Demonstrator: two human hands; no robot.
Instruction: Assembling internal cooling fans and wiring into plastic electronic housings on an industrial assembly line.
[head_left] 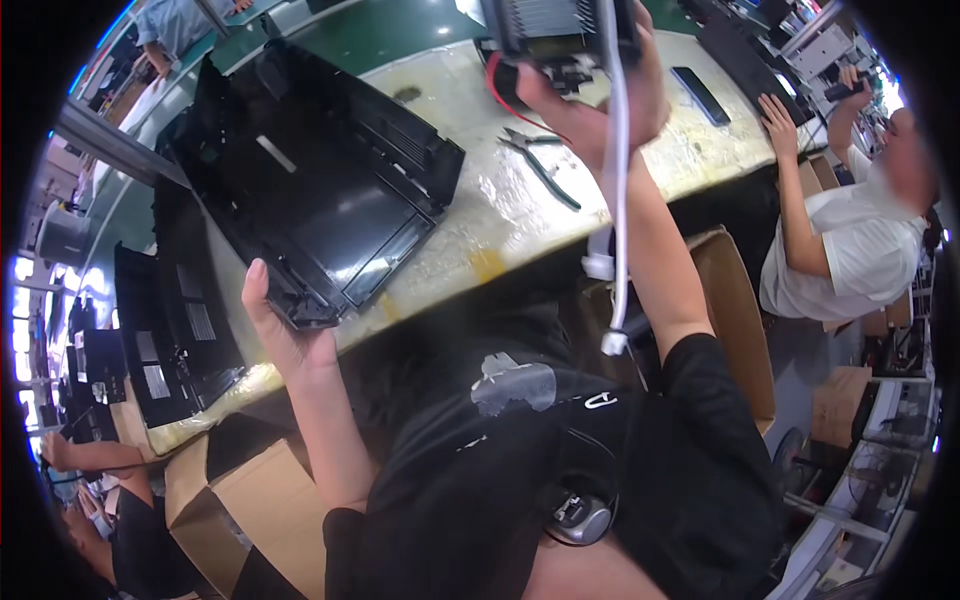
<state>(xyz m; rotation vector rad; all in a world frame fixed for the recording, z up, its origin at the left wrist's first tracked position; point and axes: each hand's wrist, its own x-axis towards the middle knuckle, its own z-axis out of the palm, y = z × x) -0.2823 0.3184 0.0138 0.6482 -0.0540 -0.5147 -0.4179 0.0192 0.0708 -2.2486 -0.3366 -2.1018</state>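
A large black plastic housing, open like a tray, lies tilted on the left of the workbench. My left hand is closed on its near corner, the thumb along the side and the other fingers mostly hidden beneath. At the top middle, my right hand grips a black boxy unit with silvery ribs, raised over the bench. A white cable with white connectors hangs from around that unit down past my right forearm. A red wire loops beside it. Below lie dark-handled cutting pliers.
A dark phone lies on the film-covered workbench to the right. More black panels stand at the left. Open cardboard boxes flank me below the bench. A co-worker in white works at the right; others are at the left.
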